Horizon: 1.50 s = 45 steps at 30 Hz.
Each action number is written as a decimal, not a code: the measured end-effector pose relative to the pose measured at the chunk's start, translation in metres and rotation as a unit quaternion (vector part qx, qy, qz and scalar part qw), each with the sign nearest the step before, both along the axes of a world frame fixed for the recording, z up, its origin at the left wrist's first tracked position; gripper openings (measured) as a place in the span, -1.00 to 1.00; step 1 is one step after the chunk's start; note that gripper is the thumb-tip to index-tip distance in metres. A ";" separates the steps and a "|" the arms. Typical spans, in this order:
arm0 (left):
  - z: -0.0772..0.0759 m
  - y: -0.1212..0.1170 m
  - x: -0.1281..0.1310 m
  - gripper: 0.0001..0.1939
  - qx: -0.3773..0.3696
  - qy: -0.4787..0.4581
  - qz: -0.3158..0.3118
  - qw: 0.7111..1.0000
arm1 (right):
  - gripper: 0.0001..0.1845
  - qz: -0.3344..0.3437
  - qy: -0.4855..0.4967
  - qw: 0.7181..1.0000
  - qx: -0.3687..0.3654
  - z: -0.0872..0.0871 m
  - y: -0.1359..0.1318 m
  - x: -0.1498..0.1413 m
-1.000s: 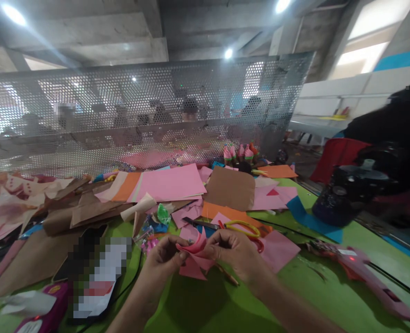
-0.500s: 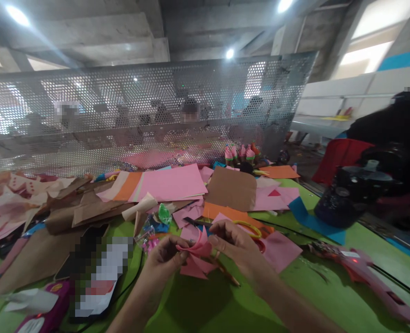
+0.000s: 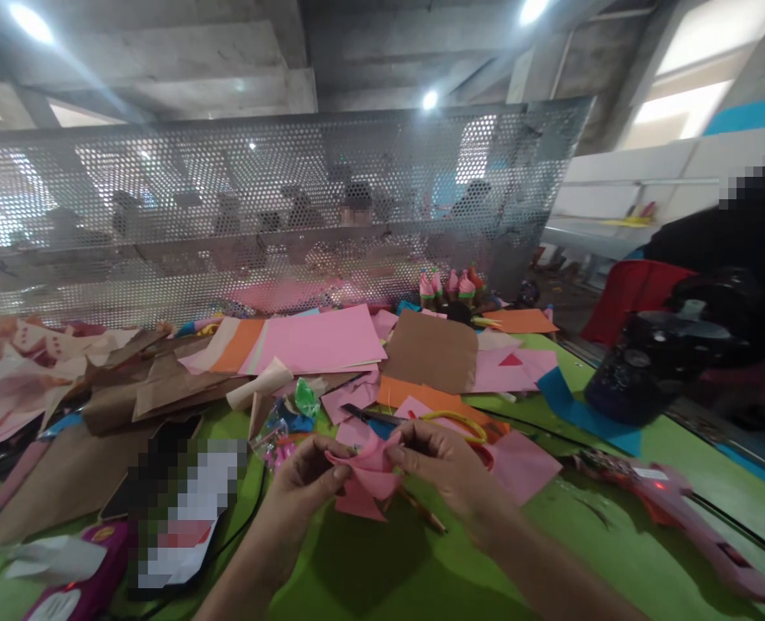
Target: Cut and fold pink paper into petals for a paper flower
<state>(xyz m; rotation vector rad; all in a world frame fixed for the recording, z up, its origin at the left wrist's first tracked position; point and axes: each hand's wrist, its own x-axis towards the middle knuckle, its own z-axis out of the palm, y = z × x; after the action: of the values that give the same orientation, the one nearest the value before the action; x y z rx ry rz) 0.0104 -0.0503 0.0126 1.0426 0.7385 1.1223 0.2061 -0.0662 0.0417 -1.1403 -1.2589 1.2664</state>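
Observation:
A folded piece of pink felt point(image 3: 370, 470) is held between my two hands above the green table. My left hand point(image 3: 310, 483) pinches its left edge between thumb and fingers. On the right side, my right hand point(image 3: 430, 457) grips a raised corner of the same felt. Just beneath lies a pencil-like stick point(image 3: 426, 511), partly hidden. Behind my right hand rest scissors with yellow and red handles point(image 3: 463, 421). Pink felt pieces point(image 3: 524, 464) lie around them.
A pink glue gun point(image 3: 680, 509) with a lit red light lies at right, its cord trailing. A phone point(image 3: 191, 517) and a purple box point(image 3: 81, 573) sit at left. Felt sheets point(image 3: 321, 339) cover the back, before a perforated metal screen point(image 3: 259, 224). A dark jar point(image 3: 634, 371) stands right.
My right fingers have brought the felt's upright corner down and inward, so the felt looks more folded over. My left hand keeps its pinch in nearly the same place.

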 end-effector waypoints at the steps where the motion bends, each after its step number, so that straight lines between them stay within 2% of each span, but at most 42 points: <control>1: 0.000 0.000 -0.001 -0.81 -0.001 0.001 0.004 1.000 | -0.63 -0.005 -0.021 1.000 0.018 0.002 -0.001 0.000; 4: 0.000 0.000 -0.001 -0.80 0.007 0.014 0.003 1.000 | -0.54 0.010 -0.100 0.992 0.078 0.007 -0.007 0.000; 7: -0.001 0.000 -0.002 -0.81 0.024 0.036 -0.013 0.999 | -0.54 0.073 -0.171 0.973 0.136 0.008 -0.011 -0.002; 9: 0.000 0.001 -0.003 -0.82 0.041 0.053 -0.028 0.997 | -0.67 0.086 -0.203 0.962 0.162 0.007 -0.011 -0.004; 12: 0.005 0.004 -0.009 -0.78 0.085 0.123 -0.028 0.988 | -0.85 0.049 -0.175 0.972 0.147 0.003 -0.007 -0.002; 14: 0.010 0.005 -0.015 -0.77 0.142 0.226 0.003 0.964 | -0.84 0.013 -0.125 0.986 0.113 0.002 -0.002 0.002; 16: 0.013 0.005 -0.020 -0.84 0.220 0.335 0.011 0.916 | -0.81 -0.010 -0.074 0.994 0.076 0.001 0.002 0.008; 17: 0.014 0.004 -0.022 -0.84 0.257 0.379 0.000 0.889 | -0.79 -0.015 -0.051 0.997 0.061 0.001 0.004 0.010; 20: 0.007 0.003 -0.024 -0.67 0.323 0.466 -0.049 0.822 | -0.74 -0.021 0.009 0.999 0.034 -0.001 0.007 0.013; 21: 0.004 0.003 -0.024 -0.63 0.331 0.483 -0.054 0.809 | -0.74 -0.022 0.024 0.999 0.031 -0.002 0.007 0.013; 23: -0.003 0.003 -0.022 -0.61 0.337 0.492 -0.051 0.801 | -0.74 -0.018 0.041 0.999 0.027 -0.001 0.006 0.011; 25: -0.006 0.005 -0.021 -0.64 0.334 0.485 -0.046 0.807 | -0.75 -0.014 0.046 0.999 0.024 0.000 0.005 0.010; 28: -0.001 0.007 -0.021 -0.66 0.318 0.468 -0.035 0.824 | -0.76 -0.019 0.037 0.999 0.029 0.004 0.003 0.008; 31: 0.010 0.005 -0.022 -0.76 0.269 0.378 -0.020 0.886 | -0.76 -0.020 0.021 0.999 0.040 0.007 0.001 0.008; 34: 0.020 0.001 -0.024 -0.93 0.146 0.222 -0.011 0.964 | -0.78 -0.019 0.008 0.999 0.045 0.009 -0.002 0.006; 36: 0.023 -0.002 -0.023 -0.95 0.058 0.107 -0.010 0.993 | -0.79 -0.021 -0.013 0.998 0.056 0.011 -0.004 0.005; 40: 0.022 -0.006 -0.018 -0.87 -0.046 -0.046 -0.071 0.995 | -0.82 -0.017 -0.064 0.994 0.090 0.008 -0.008 0.002; 42: 0.019 -0.006 -0.014 -0.85 -0.065 -0.075 -0.100 0.990 | -0.83 -0.015 -0.069 0.992 0.100 0.004 -0.008 0.000; 45: 0.016 -0.006 -0.010 -0.83 -0.070 -0.080 -0.108 0.989 | -0.84 -0.019 -0.071 0.990 0.118 0.000 -0.008 -0.002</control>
<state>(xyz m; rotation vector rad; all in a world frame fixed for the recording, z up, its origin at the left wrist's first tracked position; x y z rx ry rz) 0.0005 -0.0562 0.0284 0.8804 0.5539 0.9418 0.2040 -0.0742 0.0412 -1.0910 -1.4448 0.9907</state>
